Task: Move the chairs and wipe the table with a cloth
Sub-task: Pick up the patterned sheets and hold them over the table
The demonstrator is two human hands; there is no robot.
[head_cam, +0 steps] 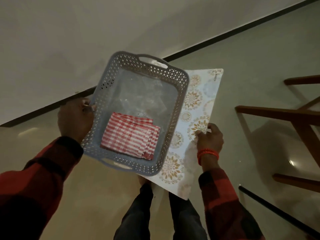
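While the person stands over the glossy tiled floor (60, 170), both hands are full. Their left hand (76, 118) is curled round the side rim of a grey perforated plastic basket (174, 94) with cut-out handles, thumb hooked over the edge. Their right hand (210, 137), with a red thread band (207, 153) on the wrist, pinches the edge of a flat white placemat (195, 101) printed with gold floral medallions, and the mat sits under the basket, sticking out on the right side. A folded red-and-white checked cloth (129, 135) lies in the near end of the basket, next to some crumpled clear plastic (143, 94) (hard to make out what it actually is). Off to the right you can see brown wooden chair legs and rails (280, 115), well away from the hands. Sleeves are red and dark plaid, and dark trousers show below.
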